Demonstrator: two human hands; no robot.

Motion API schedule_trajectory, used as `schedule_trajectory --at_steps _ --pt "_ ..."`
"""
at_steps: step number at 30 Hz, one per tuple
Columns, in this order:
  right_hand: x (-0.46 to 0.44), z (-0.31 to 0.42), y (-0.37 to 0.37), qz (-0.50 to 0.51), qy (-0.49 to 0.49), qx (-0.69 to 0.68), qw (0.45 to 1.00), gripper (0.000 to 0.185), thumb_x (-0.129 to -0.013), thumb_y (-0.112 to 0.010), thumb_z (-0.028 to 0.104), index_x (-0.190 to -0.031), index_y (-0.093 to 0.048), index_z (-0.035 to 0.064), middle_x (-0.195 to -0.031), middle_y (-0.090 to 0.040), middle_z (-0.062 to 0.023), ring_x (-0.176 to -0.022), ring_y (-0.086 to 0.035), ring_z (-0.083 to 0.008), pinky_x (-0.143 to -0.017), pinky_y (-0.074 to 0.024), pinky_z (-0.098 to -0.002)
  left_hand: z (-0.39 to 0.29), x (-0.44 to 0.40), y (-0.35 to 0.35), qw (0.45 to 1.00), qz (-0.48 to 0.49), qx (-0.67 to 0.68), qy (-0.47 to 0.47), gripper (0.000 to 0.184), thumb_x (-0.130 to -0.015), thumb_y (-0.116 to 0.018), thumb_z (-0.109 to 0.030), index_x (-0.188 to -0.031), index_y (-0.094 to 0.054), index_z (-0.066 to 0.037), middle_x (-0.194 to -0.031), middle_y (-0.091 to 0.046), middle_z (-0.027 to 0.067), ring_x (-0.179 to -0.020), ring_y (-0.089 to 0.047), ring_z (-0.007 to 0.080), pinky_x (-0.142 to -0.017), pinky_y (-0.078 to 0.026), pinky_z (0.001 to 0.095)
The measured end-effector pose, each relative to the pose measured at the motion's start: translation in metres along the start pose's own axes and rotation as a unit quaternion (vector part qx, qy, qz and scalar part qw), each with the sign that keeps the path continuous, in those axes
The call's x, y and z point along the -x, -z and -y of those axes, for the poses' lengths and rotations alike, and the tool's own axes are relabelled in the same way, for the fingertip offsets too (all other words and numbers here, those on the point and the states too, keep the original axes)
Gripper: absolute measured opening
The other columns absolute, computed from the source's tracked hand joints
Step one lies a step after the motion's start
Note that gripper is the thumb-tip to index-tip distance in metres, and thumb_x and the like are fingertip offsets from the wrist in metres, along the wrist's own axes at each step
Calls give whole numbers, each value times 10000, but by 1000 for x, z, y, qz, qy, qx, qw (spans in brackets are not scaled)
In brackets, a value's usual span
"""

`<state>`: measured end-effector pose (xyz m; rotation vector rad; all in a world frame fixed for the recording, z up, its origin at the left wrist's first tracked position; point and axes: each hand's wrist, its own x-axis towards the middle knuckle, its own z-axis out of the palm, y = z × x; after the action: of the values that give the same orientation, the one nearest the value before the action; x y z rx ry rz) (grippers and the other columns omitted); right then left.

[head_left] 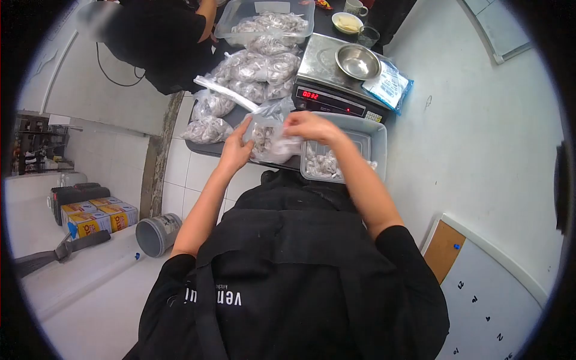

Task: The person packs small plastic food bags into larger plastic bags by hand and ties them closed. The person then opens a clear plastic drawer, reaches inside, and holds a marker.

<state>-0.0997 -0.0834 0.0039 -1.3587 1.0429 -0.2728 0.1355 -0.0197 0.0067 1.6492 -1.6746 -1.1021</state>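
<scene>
A clear plastic bag [262, 141] with small whitish packets inside lies at the table's near edge. My left hand [237, 148] grips its left side, thumb and fingers on the plastic. Over the bag's right side, my right hand [313, 128] has its fingers pinched together; motion blur below them hides what they hold. Just right of the bag stands a clear plastic tub [379, 135] with loose small wrapped packets [324, 163] along its near side. A white strip [225, 91] lies across the plastic beyond my left hand.
Filled bags [255, 67] pile up behind, before a large tub [223, 24]. A digital scale [324, 60] showing red digits carries a steel bowl [358, 62]; a blue-and-white packet [389, 84] lies beside it. Another person [159, 39] stands at the far left. A wall [468, 120] borders the right.
</scene>
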Motion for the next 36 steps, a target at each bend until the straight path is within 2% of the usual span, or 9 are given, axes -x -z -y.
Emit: schedule_trajectory --at_steps 3,6,11,13,17,21,27,29,36 --pt "-52 -31 -57 -32 -1 -188 982 264 -849 -628 277 -909 -627 20 -814 -626 -96 -780 -599 -151 -697 -477 -257 10 -2 -3 999 -18 -19 -28 653 -734 -478 46 -1363 -423 -121 -1102 -621 121 -595 -529 85 -555 -468 243" --pt "-60 -40 -67 -76 186 128 971 413 -894 -545 384 -984 -622 -12 -920 -638 -194 -886 -623 -282 -748 -497 -330 -15 5 16 994 -29 99 32 624 -730 -427 66 -1341 -441 -63 -1165 -610 105 -616 -533 58 -564 -479 221" --pt "47 52 0 1 -33 308 951 550 -834 -609 436 -1166 -542 4 -1064 -586 -230 -1001 -569 -353 -829 -466 -392 -61 18 42 964 -50 260 11 474 -816 -412 62 -1279 -492 -6 -1186 -604 96 -659 -560 44 -605 -501 197" --pt "74 46 1 -211 327 215 896 489 -786 -679 346 -1128 -578 11 -984 -621 -197 -947 -592 -339 -810 -473 -381 -90 21 53 958 -40 285 -7 444 -831 -409 59 -1263 -500 13 -1171 -608 107 -718 -575 61 -620 -516 214" --pt "69 51 -20 -421 379 384 729 363 -729 -737 197 -1030 -640 19 -888 -645 -108 -808 -621 -232 -744 -490 -310 -142 29 62 955 4 283 -89 374 -859 -427 48 -1218 -533 38 -1143 -618 122 -819 -599 87 -641 -532 229" --pt "112 59 26 -217 231 62 946 169 -785 -644 19 -952 -660 2 -832 -594 -53 -716 -584 -123 -605 -480 -232 -150 30 69 960 16 242 -141 339 -879 -456 9 -1202 -561 4 -1133 -624 130 -823 -598 77 -637 -509 209" --pt "159 86 30 -284 248 -12 926 117 -825 -635 43 -934 -672 19 -888 -583 -68 -779 -589 -140 -698 -488 -263 -149 29 54 944 37 298 -135 299 -902 -456 9 -1180 -565 28 -1105 -627 143 -888 -606 136 -746 -538 264" --pt "151 85 17 -484 383 96 781 108 -837 -611 21 -926 -669 3 -885 -586 -69 -835 -576 -132 -741 -474 -266 -152 30 46 941 55 307 -130 313 -880 -535 -15 -1190 -566 4 -1052 -644 123 -873 -607 155 -809 -530 279" --pt "127 62 -2 -410 375 34 831 275 -886 -542 95 -1154 -532 37 -990 -585 -67 -890 -573 -193 -812 -433 -265 -159 16 31 928 28 -97 -358 207 -764 -665 -31 -971 -658 -32 -840 -631 108 -749 -603 232 -657 -485 304"
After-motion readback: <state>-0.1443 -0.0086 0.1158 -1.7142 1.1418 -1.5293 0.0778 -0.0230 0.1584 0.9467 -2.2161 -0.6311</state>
